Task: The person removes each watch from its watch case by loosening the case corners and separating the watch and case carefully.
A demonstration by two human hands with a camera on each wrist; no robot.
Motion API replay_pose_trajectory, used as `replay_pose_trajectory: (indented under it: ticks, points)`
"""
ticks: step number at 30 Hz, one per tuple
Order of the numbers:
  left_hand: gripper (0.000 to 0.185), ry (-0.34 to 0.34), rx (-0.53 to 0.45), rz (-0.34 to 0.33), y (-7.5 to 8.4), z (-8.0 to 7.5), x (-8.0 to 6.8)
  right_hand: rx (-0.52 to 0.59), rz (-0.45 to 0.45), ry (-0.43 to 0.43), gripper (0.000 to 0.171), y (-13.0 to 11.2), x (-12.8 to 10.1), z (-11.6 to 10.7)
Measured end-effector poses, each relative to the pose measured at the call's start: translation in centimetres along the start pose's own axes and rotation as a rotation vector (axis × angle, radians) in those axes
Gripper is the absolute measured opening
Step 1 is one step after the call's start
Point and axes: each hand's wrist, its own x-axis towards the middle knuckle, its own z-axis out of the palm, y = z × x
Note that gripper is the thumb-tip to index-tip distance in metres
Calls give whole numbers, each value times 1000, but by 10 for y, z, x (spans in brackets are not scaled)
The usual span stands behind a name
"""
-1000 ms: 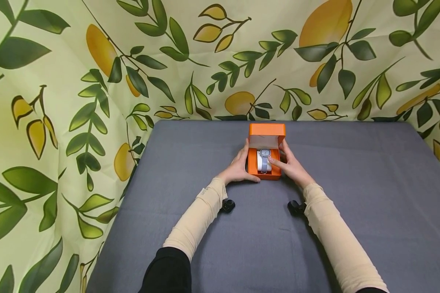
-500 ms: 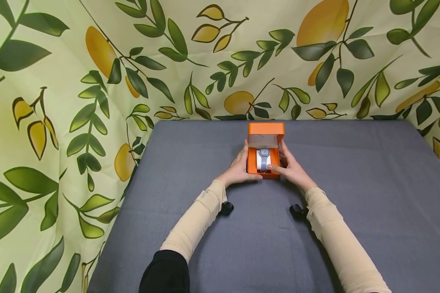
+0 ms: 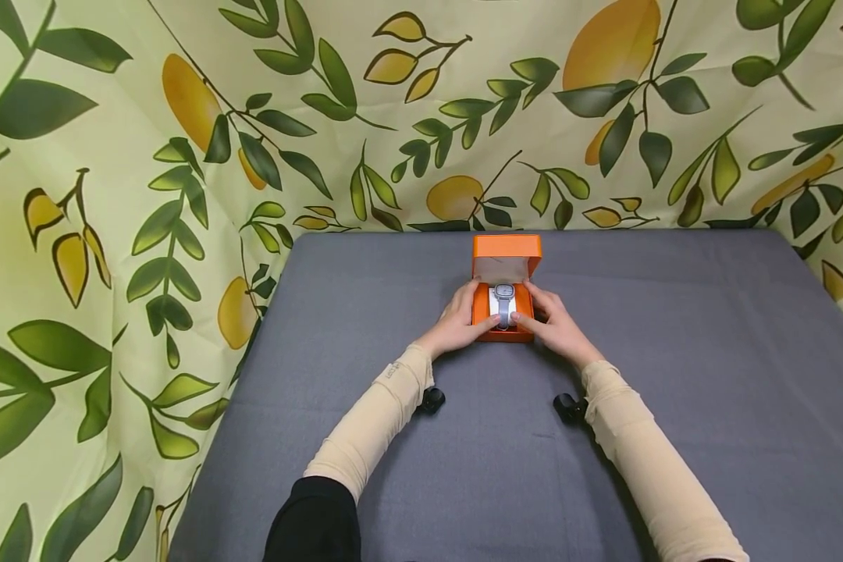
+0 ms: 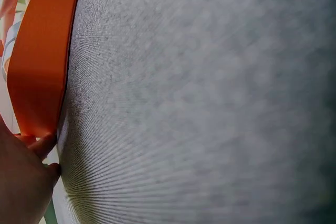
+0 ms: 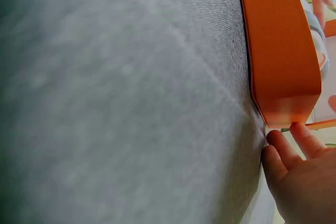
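Note:
An orange watch box stands on the table with its lid raised, showing a pale lining. Inside, a silver watch with a grey-blue strap sits on a white cushion. My left hand holds the box's left side, its thumb reaching over to the strap. On the opposite side, my right hand holds the box with its thumb at the strap's lower end. Fingers of the left hand touch the orange wall in the left wrist view. The right wrist view has the right fingers against the box's side.
A grey cloth covers the table, whose far edge runs just behind the box. Leaf-and-fruit printed curtains hang behind and to the left. Black wrist cameras sit under both sleeves.
My left thumb has moved up from the box's front edge onto the watch strap. The right thumb has slid down the strap slightly. The box stays put with its lid up.

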Motion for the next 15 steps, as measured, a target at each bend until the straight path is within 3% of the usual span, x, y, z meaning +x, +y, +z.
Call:
replay_pose_trajectory:
  ticks: [7,15]
  points:
    - [67,-6,46,-18,1,-1,3,-20,20,42,79,5,8,3]
    - [73,-7,45,-14,-3,-5,8,24,39,-12,83,3,13,0]
